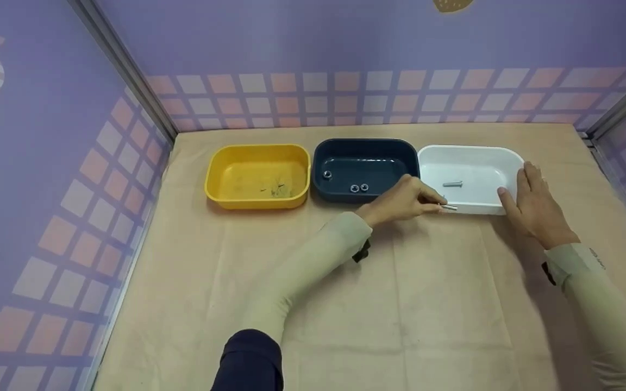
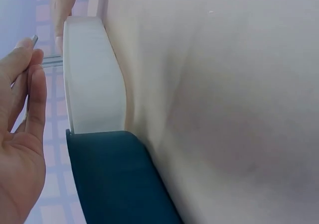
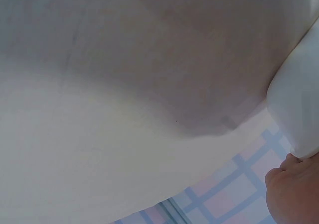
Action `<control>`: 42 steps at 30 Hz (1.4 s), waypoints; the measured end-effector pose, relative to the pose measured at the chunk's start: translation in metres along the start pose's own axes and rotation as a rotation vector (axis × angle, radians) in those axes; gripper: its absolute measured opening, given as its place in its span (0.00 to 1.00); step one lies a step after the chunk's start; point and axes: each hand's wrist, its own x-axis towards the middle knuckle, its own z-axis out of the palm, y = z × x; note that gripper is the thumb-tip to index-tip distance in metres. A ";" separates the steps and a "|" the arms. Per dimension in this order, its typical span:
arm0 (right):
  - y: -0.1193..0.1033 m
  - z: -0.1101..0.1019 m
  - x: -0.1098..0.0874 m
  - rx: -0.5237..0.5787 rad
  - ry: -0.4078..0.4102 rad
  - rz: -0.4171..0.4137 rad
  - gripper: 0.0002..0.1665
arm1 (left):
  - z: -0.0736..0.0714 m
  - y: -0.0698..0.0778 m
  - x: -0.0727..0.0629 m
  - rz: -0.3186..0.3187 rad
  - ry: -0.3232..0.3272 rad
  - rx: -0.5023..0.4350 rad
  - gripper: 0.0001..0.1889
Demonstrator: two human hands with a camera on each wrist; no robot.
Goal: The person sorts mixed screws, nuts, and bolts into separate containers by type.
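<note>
My left hand (image 1: 401,201) pinches a metal screw (image 1: 449,207) between thumb and fingers, over the front left rim of the white bin (image 1: 473,208). In the left wrist view the tip of that screw (image 2: 35,39) pokes out past the fingertips. Another silver screw (image 1: 452,184) lies on the white bin's floor. At the bin's right end my right hand (image 1: 539,212) rests against the wall and rim, fingers fairly straight and thumb over the edge. The right wrist view catches only part of this hand (image 3: 294,184) beside the bin.
Left of the white bin stands a dark blue bin (image 1: 321,193) with several nuts (image 1: 354,188) inside. A yellow bin (image 1: 258,204) holding small thin dark pieces (image 1: 279,190) stands farther left. All sit in a row on a beige cloth (image 1: 345,304), before patterned wall panels (image 1: 313,43).
</note>
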 end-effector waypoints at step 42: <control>-0.004 -0.001 0.001 -0.041 -0.014 0.047 0.54 | -0.012 0.010 0.100 -0.319 0.283 0.136 0.11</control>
